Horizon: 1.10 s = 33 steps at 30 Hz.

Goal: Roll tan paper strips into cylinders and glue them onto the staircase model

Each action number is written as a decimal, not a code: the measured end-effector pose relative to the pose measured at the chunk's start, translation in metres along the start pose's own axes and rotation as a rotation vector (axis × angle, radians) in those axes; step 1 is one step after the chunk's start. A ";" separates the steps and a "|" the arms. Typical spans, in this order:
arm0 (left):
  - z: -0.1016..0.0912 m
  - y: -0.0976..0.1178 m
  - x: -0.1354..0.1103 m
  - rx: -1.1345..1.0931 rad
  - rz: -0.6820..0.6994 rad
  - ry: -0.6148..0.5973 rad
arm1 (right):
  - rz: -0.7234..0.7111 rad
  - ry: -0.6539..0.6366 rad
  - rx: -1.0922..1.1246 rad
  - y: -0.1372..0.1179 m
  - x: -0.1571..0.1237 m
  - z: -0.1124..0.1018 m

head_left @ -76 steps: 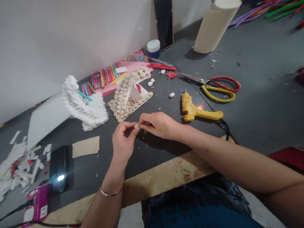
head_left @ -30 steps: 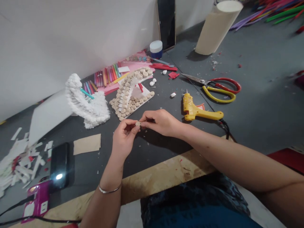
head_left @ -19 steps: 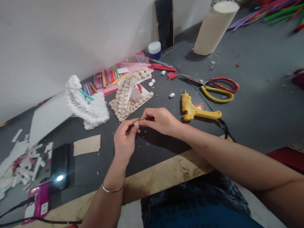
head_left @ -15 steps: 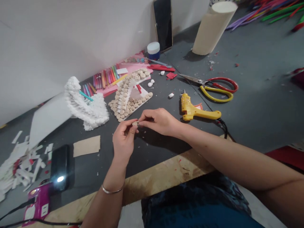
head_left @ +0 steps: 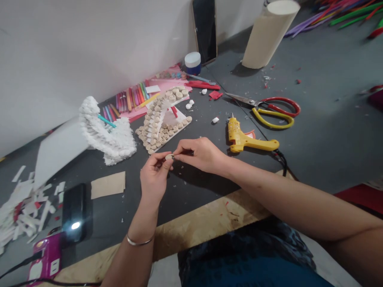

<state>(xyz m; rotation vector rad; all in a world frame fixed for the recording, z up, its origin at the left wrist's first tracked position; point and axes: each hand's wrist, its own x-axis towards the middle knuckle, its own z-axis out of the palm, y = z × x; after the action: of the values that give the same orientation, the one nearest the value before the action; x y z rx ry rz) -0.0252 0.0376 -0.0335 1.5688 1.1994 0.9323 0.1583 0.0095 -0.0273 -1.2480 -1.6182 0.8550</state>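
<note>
Between the fingertips of both hands is a small beige paper coil point(head_left: 169, 157), held just above the table. My left hand point(head_left: 154, 175) pinches the coil between thumb and fingers. My right hand point(head_left: 202, 154) is closed at the coil's right side, thumb and forefinger gripping its strip end. Behind the hands stands a triangular craft piece point(head_left: 161, 119) covered with similar beige coils. Left of it is a white, fluffy craft piece point(head_left: 110, 133) with a turquoise stick. A folded beige paper point(head_left: 108, 185) lies left of my left hand.
A yellow glue gun point(head_left: 248, 137) and scissors point(head_left: 263, 107) lie to the right. At the back are a tall beige roll point(head_left: 267, 40), a leaning phone point(head_left: 205, 30) and a small jar point(head_left: 193, 63). Paper scraps point(head_left: 32, 211) and a lit black phone point(head_left: 74, 211) are at left.
Both hands stay at nearly the same place with the coil between them. The coil has turned slightly, and its flat face shows more. The view has shifted a little.
</note>
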 end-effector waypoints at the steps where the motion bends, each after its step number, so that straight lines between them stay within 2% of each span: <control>1: 0.000 0.000 0.000 -0.002 -0.002 0.001 | 0.012 0.001 0.022 -0.001 0.000 0.000; 6: 0.000 0.002 0.000 -0.003 0.009 0.017 | 0.101 -0.013 0.155 -0.003 0.000 0.003; 11: 0.000 0.005 -0.001 0.007 0.010 0.009 | 0.149 -0.042 0.352 0.005 0.003 0.006; 16: 0.003 0.004 -0.002 -0.027 0.009 0.014 | 0.170 -0.025 0.377 0.007 0.004 0.007; 22: 0.005 0.001 -0.002 -0.099 -0.011 0.035 | 0.233 -0.053 0.530 0.003 0.003 0.009; 27: 0.004 -0.001 -0.001 -0.179 -0.013 -0.031 | 0.259 -0.058 0.559 0.002 0.002 0.010; 33: 0.004 0.008 -0.006 -0.031 0.026 -0.054 | 0.274 -0.013 0.535 0.003 0.004 0.008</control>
<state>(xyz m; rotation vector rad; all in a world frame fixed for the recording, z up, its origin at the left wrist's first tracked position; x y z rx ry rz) -0.0209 0.0303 -0.0269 1.5786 1.1246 0.9149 0.1518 0.0144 -0.0323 -1.0834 -1.1282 1.3628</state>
